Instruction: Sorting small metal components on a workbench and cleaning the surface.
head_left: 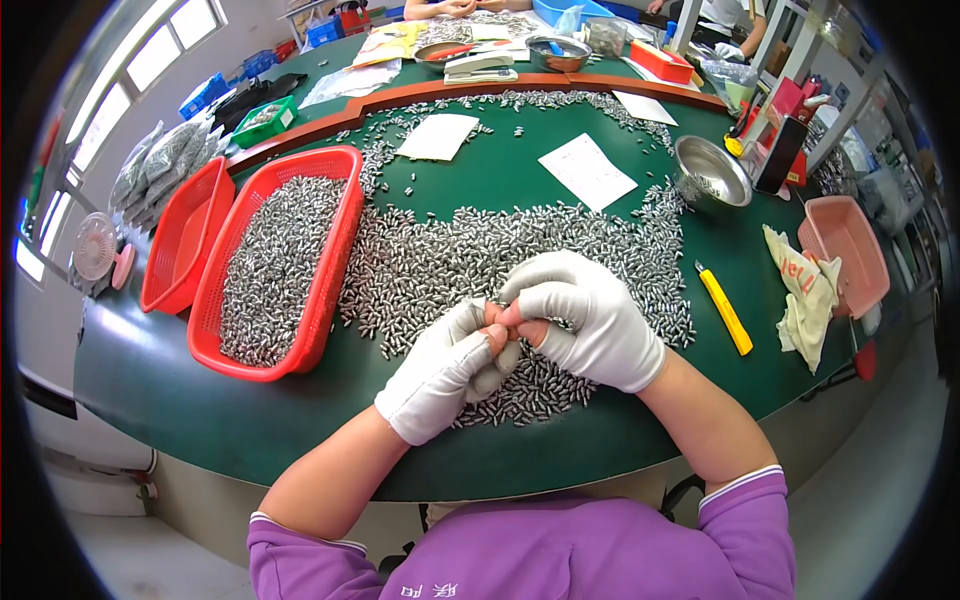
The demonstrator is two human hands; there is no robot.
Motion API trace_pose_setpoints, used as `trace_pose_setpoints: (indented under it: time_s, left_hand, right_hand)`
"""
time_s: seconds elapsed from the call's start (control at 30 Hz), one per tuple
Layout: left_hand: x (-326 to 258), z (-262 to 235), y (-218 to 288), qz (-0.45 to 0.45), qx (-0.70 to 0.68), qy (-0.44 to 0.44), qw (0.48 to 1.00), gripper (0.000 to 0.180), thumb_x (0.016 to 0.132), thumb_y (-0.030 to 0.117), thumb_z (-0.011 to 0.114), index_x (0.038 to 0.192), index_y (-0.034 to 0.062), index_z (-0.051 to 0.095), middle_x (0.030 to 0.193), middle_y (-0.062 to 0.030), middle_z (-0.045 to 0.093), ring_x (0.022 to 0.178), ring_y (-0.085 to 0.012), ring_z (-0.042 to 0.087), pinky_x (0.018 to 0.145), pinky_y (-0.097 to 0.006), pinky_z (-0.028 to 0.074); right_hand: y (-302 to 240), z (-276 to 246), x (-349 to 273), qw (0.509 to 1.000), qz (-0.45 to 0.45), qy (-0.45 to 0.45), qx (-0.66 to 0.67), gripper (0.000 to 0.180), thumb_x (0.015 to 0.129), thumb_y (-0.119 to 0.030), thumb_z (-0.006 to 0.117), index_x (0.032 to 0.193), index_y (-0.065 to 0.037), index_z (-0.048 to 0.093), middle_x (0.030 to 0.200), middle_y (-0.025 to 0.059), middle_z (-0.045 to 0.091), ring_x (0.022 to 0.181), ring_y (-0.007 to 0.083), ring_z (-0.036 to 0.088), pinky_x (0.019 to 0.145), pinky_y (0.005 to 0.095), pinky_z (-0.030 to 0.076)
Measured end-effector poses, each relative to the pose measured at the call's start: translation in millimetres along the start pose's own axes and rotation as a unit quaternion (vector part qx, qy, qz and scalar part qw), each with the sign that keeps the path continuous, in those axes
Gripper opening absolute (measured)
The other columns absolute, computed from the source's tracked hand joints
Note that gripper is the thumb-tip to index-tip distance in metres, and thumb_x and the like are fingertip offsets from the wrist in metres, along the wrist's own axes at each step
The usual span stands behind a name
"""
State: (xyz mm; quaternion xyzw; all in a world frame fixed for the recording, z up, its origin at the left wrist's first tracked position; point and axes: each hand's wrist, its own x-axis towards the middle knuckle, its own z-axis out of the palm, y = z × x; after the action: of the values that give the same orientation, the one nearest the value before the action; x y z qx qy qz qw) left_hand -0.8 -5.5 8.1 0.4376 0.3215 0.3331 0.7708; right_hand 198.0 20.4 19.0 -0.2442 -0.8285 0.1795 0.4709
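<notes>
My left hand (445,372) and my right hand (592,325) meet over a broad spread of small shiny metal parts (440,265) on the green table (240,410). Both wear white gloves with bare fingertips. Thumbs and fingers of the two hands are pinched together, tip to tip. Anything between them is hidden or too small to make out. To the left stands a red plastic basket (345,240), filled with the same kind of metal parts. A yellow utility knife (724,310) lies to the right of the spread.
An empty red basket (180,245) stands beside the full one. Farther back are paper slips (588,172), a metal bowl (713,170) and a brown wooden strip (400,98). At right lie a pale cloth (808,300) and a pink basket (850,255). Other people sit across the table.
</notes>
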Motion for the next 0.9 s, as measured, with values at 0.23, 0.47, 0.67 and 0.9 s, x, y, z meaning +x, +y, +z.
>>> trace_pose_setpoints:
  time_s: [0.23, 0.47, 0.67, 0.9]
  left_hand:
    - [1.1, -0.2, 0.4, -0.011, 0.002, 0.019, 1.0, 0.021, 0.098, 0.029, 0.053, 0.104, 0.009, 0.05, 0.08, 0.003, 0.053, 0.058, -0.0028, 0.039, 0.05, -0.017, 0.03]
    - [2.4, -1.4, -1.4, 0.003, -0.046, 0.014, 0.999, 0.017, 0.098, 0.026, 0.053, 0.104, 0.0099, 0.05, 0.08, 0.003, 0.052, 0.058, -0.0038, 0.039, 0.051, -0.018, 0.03]
    - [1.7, 0.9, -2.9, 0.019, -0.05, 0.002, 0.999, 0.019, 0.094, 0.027, 0.059, 0.099, 0.0119, 0.048, 0.08, 0.0023, 0.05, 0.058, -0.0052, 0.037, 0.052, -0.019, 0.029]
    - [3.6, -4.6, -10.0, 0.03, -0.113, -0.025, 0.993, 0.021, 0.094, 0.032, 0.06, 0.099, 0.0135, 0.05, 0.081, 0.0014, 0.055, 0.058, -0.0061, 0.04, 0.052, -0.019, 0.031]
  right_hand:
    - [10.0, 2.0, -7.0, 0.993, 0.069, 0.022, -0.098, 0.015, 0.071, -0.006, 0.072, 0.086, -0.006, 0.067, 0.092, 0.0087, 0.066, 0.085, 0.0269, 0.064, 0.077, 0.0351, 0.052]
    - [21.8, -4.3, -11.4, 0.961, 0.111, -0.129, -0.218, 0.02, 0.07, -0.02, 0.075, 0.085, -0.009, 0.068, 0.104, 0.0065, 0.064, 0.102, 0.0268, 0.059, 0.088, 0.0375, 0.049]
    - [21.1, -0.5, -15.8, 0.963, 0.126, -0.11, -0.211, 0.013, 0.073, -0.016, 0.072, 0.081, -0.008, 0.067, 0.101, 0.0071, 0.065, 0.098, 0.027, 0.061, 0.087, 0.0377, 0.05]
    - [12.5, -4.6, -13.2, 0.96, 0.144, -0.145, -0.19, 0.025, 0.074, -0.029, 0.075, 0.089, -0.01, 0.071, 0.109, 0.0088, 0.063, 0.106, 0.0276, 0.058, 0.092, 0.0373, 0.047]
